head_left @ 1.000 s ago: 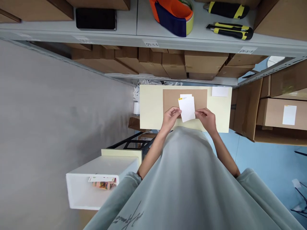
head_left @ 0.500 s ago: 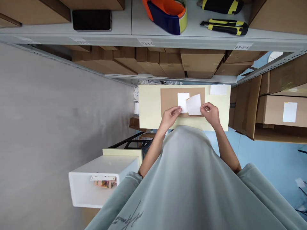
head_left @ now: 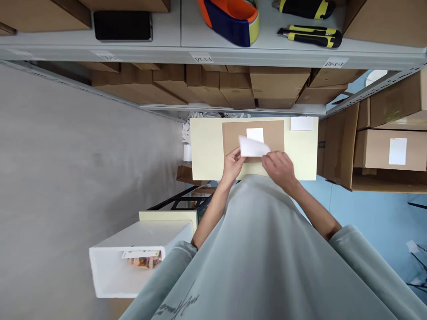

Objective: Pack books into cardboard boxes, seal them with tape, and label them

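Note:
A brown flat envelope (head_left: 233,135) lies on a pale yellow tabletop (head_left: 207,146), with a white label (head_left: 255,134) stuck near its middle. Both my hands pinch a loose white paper sheet (head_left: 252,147) just above the envelope's near edge. My left hand (head_left: 232,163) grips the sheet's left end, fingers closed. My right hand (head_left: 279,166) grips its right end, fingers curled over it. The sheet lies nearly flat and bent.
Another white label (head_left: 302,123) lies on the table's far right. The shelf above holds a tape dispenser (head_left: 233,20), two yellow-black utility knives (head_left: 312,36), a black phone (head_left: 122,26). Cardboard boxes (head_left: 280,84) fill lower shelves; a white bin (head_left: 133,258) stands left.
The white sheet has come off the label on the envelope, swung right, then dropped flatter toward me. My right hand moved left and nearer with it.

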`<state>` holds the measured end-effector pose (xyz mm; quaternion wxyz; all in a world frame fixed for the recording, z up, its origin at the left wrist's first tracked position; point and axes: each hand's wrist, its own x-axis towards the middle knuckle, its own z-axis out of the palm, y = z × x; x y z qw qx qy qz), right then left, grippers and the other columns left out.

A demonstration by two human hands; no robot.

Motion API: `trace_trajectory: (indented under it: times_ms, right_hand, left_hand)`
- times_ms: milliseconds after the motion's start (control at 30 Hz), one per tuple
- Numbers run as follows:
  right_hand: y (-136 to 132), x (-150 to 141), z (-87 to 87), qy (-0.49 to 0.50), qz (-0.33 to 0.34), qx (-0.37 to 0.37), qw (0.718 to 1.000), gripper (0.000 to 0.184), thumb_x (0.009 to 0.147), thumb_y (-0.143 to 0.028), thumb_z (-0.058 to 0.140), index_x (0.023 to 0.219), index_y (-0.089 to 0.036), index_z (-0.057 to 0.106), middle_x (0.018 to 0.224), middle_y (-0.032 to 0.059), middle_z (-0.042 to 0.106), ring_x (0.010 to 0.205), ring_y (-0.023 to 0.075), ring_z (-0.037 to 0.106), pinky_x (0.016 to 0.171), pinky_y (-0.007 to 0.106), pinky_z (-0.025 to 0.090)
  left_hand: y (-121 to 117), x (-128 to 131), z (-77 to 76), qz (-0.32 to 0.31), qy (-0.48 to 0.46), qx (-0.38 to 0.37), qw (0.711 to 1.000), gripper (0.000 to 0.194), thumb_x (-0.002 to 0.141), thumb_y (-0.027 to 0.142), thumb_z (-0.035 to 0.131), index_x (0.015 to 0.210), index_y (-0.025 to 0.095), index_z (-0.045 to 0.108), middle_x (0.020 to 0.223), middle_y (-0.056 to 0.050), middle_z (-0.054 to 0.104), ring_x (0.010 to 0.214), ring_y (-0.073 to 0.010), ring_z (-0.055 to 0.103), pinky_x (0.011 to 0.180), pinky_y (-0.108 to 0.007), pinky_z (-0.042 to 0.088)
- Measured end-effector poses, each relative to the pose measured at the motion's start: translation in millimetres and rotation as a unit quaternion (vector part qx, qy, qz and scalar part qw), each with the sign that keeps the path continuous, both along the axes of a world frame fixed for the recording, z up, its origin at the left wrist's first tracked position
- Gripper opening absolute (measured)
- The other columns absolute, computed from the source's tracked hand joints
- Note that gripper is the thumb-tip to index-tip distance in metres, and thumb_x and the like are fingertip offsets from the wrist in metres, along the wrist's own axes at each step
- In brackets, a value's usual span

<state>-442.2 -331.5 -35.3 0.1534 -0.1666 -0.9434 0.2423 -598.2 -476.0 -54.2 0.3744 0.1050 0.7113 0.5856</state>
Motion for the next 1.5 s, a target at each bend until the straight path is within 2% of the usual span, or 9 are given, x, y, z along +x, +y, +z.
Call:
trace_trajectory:
  times_ms: [100,300,500,633,733,867,1000,1333,1500]
  right_hand:
    - [-21,-3,-3.6,-0.001,0.065,0.027,0.998,0.025,0.111,-0.015,0.048,0.103,-0.026,0.069,0.095,0.0075,0.073,0.089,0.0229,0.065,0.08,0.039,0.049]
    - [-38,-2,3.8,0.011,0.045,-0.019,0.999,0.021,0.108,-0.017,0.056,0.096,-0.027,0.07,0.091,0.0058,0.072,0.086,0.0231,0.065,0.077,0.039,0.05]
    - [-27,-9,15.0,0.035,-0.057,-0.184,0.981,0.014,0.103,-0.025,0.062,0.092,-0.026,0.071,0.09,0.0046,0.073,0.089,0.0221,0.069,0.083,0.038,0.057]
    - [-1,-22,-0.1,-0.013,-0.162,-0.314,0.936,0.016,0.097,-0.035,0.069,0.087,-0.024,0.072,0.089,0.004,0.074,0.08,0.0197,0.067,0.079,0.034,0.056]
    - [18,-36,-18.0,-0.064,-0.216,-0.356,0.907,0.018,0.092,-0.038,0.073,0.083,-0.022,0.072,0.087,0.0037,0.076,0.077,0.0192,0.066,0.078,0.034,0.055]
    - [27,-52,-35.0,-0.112,-0.249,-0.353,0.895,0.019,0.09,-0.038,0.072,0.079,-0.022,0.071,0.084,0.0039,0.077,0.079,0.0213,0.068,0.081,0.035,0.054]
    - [24,-60,-45.9,-0.135,-0.267,-0.333,0.894,0.017,0.09,-0.035,0.069,0.081,-0.021,0.071,0.085,0.0044,0.078,0.081,0.0216,0.07,0.083,0.035,0.053]
    - [28,-66,-56.2,-0.216,-0.267,-0.272,0.899,0.016,0.094,-0.034,0.067,0.089,-0.022,0.075,0.093,0.0022,0.08,0.093,0.0224,0.075,0.09,0.033,0.055]
    - [30,-69,-54.1,-0.246,-0.249,-0.247,0.904,0.014,0.096,-0.031,0.066,0.088,-0.023,0.075,0.094,0.0032,0.082,0.096,0.0238,0.077,0.092,0.033,0.056]
  left_hand:
    - [-9,-1,-2.2,0.002,0.041,-0.024,0.999,0.033,0.08,0.044,0.081,0.099,0.017,0.082,0.109,-0.011,0.085,0.108,-0.0325,0.078,0.098,-0.046,0.062]
    - [-26,-4,5.6,-0.047,0.085,0.025,0.995,0.037,0.081,0.035,0.075,0.113,0.018,0.081,0.122,-0.011,0.082,0.117,-0.0308,0.076,0.101,-0.041,0.061]
    - [-25,-5,-3.2,-0.014,0.068,-0.047,0.997,0.037,0.086,0.057,0.076,0.095,0.02,0.077,0.099,-0.007,0.081,0.096,-0.0251,0.076,0.091,-0.038,0.061]
    - [-15,-14,-17.1,-0.056,0.113,-0.039,0.991,0.036,0.091,0.058,0.074,0.093,0.021,0.076,0.099,-0.008,0.079,0.091,-0.0223,0.073,0.086,-0.034,0.059]
    - [-1,-26,-33.2,-0.092,0.144,-0.065,0.983,0.028,0.093,0.049,0.074,0.089,0.021,0.076,0.092,-0.007,0.077,0.082,-0.0212,0.069,0.081,-0.034,0.056]
    - [18,-42,-54.4,-0.105,0.148,-0.131,0.975,0.018,0.092,0.036,0.073,0.083,0.02,0.076,0.087,-0.005,0.075,0.077,-0.0206,0.065,0.078,-0.034,0.052]
    - [27,-48,-61.4,-0.102,0.153,-0.169,0.968,0.016,0.091,0.03,0.074,0.078,0.021,0.075,0.085,-0.005,0.074,0.08,-0.0221,0.064,0.081,-0.034,0.05]
    - [39,-47,-38.3,-0.177,0.18,-0.291,0.923,0.021,0.099,0.029,0.064,0.083,0.021,0.075,0.093,-0.005,0.079,0.092,-0.0226,0.071,0.085,-0.031,0.05]
    - [45,-49,-32.8,-0.201,0.191,-0.328,0.903,0.023,0.099,0.029,0.061,0.084,0.023,0.077,0.101,-0.009,0.082,0.103,-0.0282,0.074,0.09,-0.034,0.052]
